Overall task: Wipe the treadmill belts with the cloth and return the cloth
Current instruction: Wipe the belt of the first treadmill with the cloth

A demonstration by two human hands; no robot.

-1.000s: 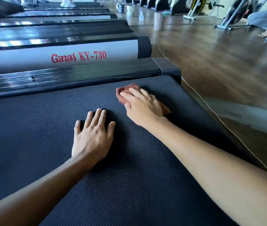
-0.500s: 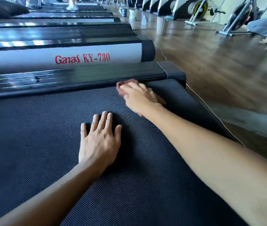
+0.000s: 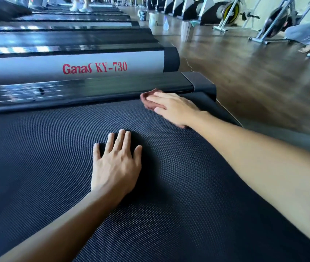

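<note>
The right hand (image 3: 175, 108), fingers flat, is pressing the cloth (image 3: 148, 97) at one o'clock, having slid it up against the side rail (image 3: 93, 91). The left hand (image 3: 116, 167) is lying spread and empty on the belt (image 3: 36, 157), whose far edge is getting wiped.

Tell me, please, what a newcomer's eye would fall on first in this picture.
Two bare arms reach across the dark belt: the right hand presses a reddish cloth flat at the belt's far edge, beside the black side rail, while the left hand lies flat mid-belt. Behind them, the red lettering "Ganas KY-730" stands out on the grey side of the next treadmill.
</note>
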